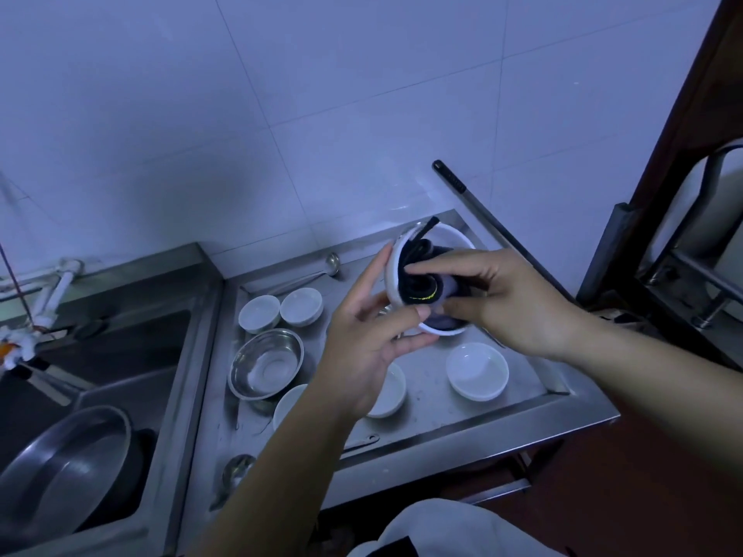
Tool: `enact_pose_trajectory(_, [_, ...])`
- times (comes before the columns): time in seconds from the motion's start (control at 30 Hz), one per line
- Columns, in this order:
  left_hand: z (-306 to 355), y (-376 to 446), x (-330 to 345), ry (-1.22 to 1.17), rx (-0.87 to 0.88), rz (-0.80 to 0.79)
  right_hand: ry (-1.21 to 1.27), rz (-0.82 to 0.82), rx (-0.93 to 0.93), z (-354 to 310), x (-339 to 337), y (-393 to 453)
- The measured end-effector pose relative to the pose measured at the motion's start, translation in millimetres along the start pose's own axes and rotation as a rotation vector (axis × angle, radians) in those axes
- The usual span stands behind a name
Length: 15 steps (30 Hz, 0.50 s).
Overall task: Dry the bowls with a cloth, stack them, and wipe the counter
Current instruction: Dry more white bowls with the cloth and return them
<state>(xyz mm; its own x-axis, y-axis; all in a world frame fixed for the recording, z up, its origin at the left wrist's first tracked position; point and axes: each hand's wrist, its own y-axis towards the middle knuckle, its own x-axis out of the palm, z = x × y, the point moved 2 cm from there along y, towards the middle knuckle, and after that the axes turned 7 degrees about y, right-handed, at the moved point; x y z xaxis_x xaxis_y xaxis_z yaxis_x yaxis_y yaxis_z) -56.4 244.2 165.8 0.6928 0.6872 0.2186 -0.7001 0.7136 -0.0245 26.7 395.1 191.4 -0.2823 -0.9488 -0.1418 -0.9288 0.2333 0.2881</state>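
Observation:
My left hand (370,335) holds a white bowl (446,239) tilted above the steel counter (482,420), fingers cupped around its outer wall. Inside that bowl my right hand (510,303) grips a dark cloth (422,287) with a yellow line on it. On the counter stand several white bowls: two side by side at the back (259,312) (301,305), one at the right (477,370), and two partly hidden under my left arm (392,391) (287,404). A steel bowl (265,363) sits among them.
A ladle (321,271) lies at the counter's back, and another utensil (237,470) near its front. To the left is a sink (120,355) with a large steel pan (64,464) and a tap (52,295). A long dark handle (466,195) leans against the tiled wall.

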Motion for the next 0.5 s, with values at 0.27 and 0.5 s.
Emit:
enact_pose_trajectory(0.27, [-6.4, -2.1, -1.7, -0.083, -0.062, -0.039, -0.589, -0.420, -0.337, -0.9, -15.0, -2.0])
enact_pose_trajectory(0.5, [-24.8, 2.8, -1.2, -0.017, -0.101, 0.016, -1.105, -0.575, -0.468, 11.0, -30.0, -9.9])
